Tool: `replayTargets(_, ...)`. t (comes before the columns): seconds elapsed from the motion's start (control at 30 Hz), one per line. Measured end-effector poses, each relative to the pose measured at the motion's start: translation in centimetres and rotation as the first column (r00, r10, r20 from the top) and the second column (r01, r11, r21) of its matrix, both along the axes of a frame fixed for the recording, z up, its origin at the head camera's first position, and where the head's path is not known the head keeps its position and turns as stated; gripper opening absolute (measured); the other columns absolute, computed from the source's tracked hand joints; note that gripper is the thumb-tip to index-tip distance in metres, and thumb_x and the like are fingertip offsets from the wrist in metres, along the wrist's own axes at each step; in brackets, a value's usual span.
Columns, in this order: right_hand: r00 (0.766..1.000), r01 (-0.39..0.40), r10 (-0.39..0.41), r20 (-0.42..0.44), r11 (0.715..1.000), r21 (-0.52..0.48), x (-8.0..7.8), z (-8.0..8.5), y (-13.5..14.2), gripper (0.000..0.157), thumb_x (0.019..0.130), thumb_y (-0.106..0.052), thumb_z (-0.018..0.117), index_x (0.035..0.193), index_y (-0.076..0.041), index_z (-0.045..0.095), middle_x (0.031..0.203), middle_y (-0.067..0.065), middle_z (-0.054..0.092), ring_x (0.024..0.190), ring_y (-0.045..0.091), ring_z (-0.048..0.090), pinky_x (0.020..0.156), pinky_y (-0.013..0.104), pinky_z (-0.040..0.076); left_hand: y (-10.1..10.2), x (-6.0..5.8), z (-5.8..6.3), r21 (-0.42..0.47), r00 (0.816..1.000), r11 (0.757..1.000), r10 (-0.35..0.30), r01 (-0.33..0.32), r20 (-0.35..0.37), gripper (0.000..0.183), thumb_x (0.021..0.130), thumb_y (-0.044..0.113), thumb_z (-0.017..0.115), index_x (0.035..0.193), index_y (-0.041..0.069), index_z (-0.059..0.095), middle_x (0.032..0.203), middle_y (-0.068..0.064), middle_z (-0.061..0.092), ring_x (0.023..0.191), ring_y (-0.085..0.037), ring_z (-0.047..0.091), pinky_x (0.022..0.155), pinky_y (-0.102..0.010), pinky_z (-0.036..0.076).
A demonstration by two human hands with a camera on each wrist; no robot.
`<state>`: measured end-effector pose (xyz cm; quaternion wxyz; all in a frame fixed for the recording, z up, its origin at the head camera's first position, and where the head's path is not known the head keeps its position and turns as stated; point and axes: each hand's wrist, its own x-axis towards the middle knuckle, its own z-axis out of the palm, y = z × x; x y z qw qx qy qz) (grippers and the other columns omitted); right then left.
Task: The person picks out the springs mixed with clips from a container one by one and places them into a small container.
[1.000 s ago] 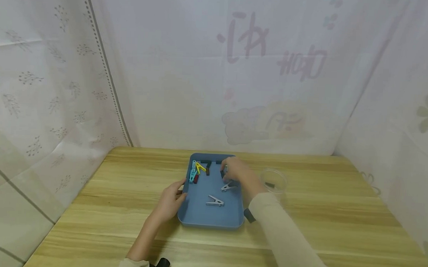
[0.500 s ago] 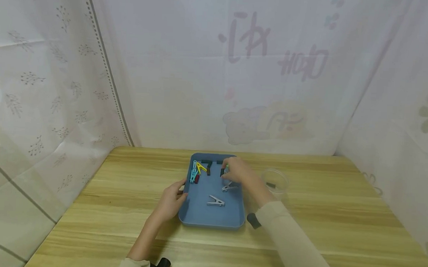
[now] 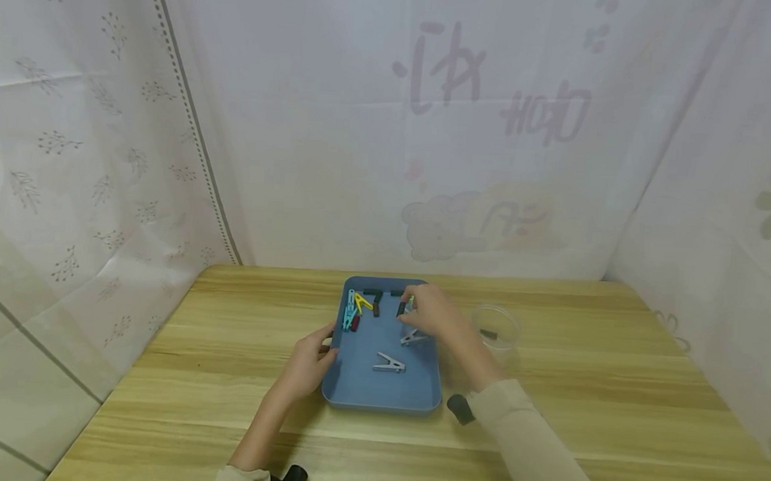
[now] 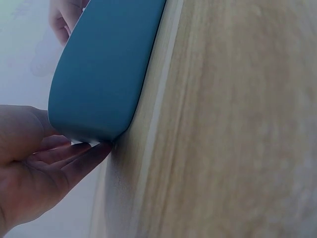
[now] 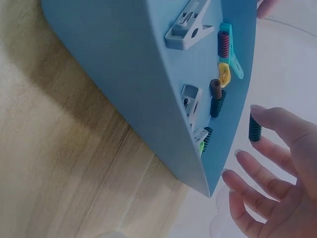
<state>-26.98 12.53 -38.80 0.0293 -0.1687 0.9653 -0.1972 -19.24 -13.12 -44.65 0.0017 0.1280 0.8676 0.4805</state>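
Note:
My right hand is over the far right of the blue tray. In the right wrist view, its thumb and index finger pinch a dark green spring upright, with the other fingers spread. My left hand holds the tray's left side. The left wrist view shows its fingers along the outer wall and the thumb at the rim, the thumb tip hidden. Inside the tray are two grey clips, one being a grey clothespin, a yellow clothespin, turquoise clothespins, a red spring and a brown spring.
Right of the tray stands a clear round container with a dark spring in it. A wooden table bears everything. Patterned white curtains hang behind and at both sides.
My right wrist and forearm have shifted a little to the right and nearer, while the fingers stay near the far right of the tray. The left hand keeps its hold on the tray.

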Motion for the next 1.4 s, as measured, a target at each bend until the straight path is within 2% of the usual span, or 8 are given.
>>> replayTargets(0.1, 1.0, 0.003, -0.003, -0.011, 1.0, -0.003, 0.1, -0.1, 0.1, 0.035, 0.093, -0.023, 0.081, 0.121, -0.004, 0.073, 0.086, 0.003, 0.064, 0.078, 0.017, 0.058, 0.065, 0.031, 0.051, 0.0, 0.0, 0.0, 0.001, 1.0, 1.0, -0.002, 0.002, 0.002, 0.053, 0.102, -0.008, 0.058, 0.152, -0.015, 0.042, 0.146, -0.039, 0.053, 0.119, -0.052, 0.067, 0.095, -0.051, 0.062)
replayTargets(0.37, 0.999, 0.05, -0.051, -0.009, 0.997, -0.061, 0.8, -0.4, 0.4, 0.035, 0.094, -0.024, 0.081, 0.122, -0.005, 0.073, 0.111, 0.015, 0.073, 0.101, 0.028, 0.068, 0.081, 0.043, 0.061, -0.1, 0.0, 0.0, -0.001, 1.0, 1.0, -0.001, 0.001, -0.004, 0.053, 0.102, -0.008, 0.058, 0.152, -0.015, 0.043, 0.146, -0.038, 0.054, 0.119, -0.052, 0.067, 0.095, -0.051, 0.062)
replayTargets(0.67, 0.996, 0.063, -0.071, -0.058, 0.989, -0.132, 2.3, -0.2, 0.4, 0.034, 0.094, -0.027, 0.081, 0.122, -0.01, 0.073, 0.112, 0.013, 0.073, 0.103, 0.03, 0.068, 0.083, 0.046, 0.061, -0.1, 0.0, -0.1, 0.006, 1.0, 1.0, -0.003, 0.003, 0.0, 0.053, 0.102, -0.009, 0.058, 0.152, -0.016, 0.043, 0.147, -0.039, 0.053, 0.119, -0.053, 0.066, 0.095, -0.052, 0.062)
replayTargets(0.93, 0.988, 0.114, -0.129, -0.083, 0.98, -0.164, 3.6, -0.3, 0.4, 0.035, 0.093, -0.029, 0.082, 0.123, -0.012, 0.073, 0.115, 0.012, 0.072, 0.105, 0.031, 0.069, 0.083, 0.048, 0.061, -0.2, 0.0, -0.1, 0.01, 1.0, 1.0, -0.002, 0.002, 0.01, 0.053, 0.102, -0.009, 0.057, 0.152, -0.016, 0.042, 0.147, -0.04, 0.051, 0.12, -0.054, 0.066, 0.095, -0.052, 0.062)
replayTargets(1.2, 0.981, 0.144, -0.165, -0.103, 0.972, -0.184, 4.3, -0.7, 0.8, 0.038, 0.093, -0.028, 0.082, 0.125, -0.011, 0.072, 0.118, 0.011, 0.073, 0.11, 0.032, 0.069, 0.088, 0.052, 0.061, -0.1, 0.0, 0.1, 0.005, 1.0, 1.0, -0.005, 0.005, 0.012, 0.053, 0.102, -0.008, 0.058, 0.152, -0.016, 0.043, 0.148, -0.039, 0.052, 0.12, -0.053, 0.066, 0.096, -0.052, 0.061)
replayTargets(1.4, 0.975, 0.146, -0.173, -0.136, 0.971, -0.189, 4.6, -0.7, 1.2, 0.039, 0.093, -0.03, 0.082, 0.125, -0.011, 0.072, 0.117, 0.011, 0.073, 0.106, 0.031, 0.07, 0.083, 0.049, 0.062, -0.1, -0.1, 0.1, 0.01, 0.999, 1.0, -0.001, 0.001, 0.035, 0.053, 0.103, -0.007, 0.057, 0.153, -0.014, 0.042, 0.151, -0.037, 0.05, 0.123, -0.053, 0.064, 0.096, -0.052, 0.061)
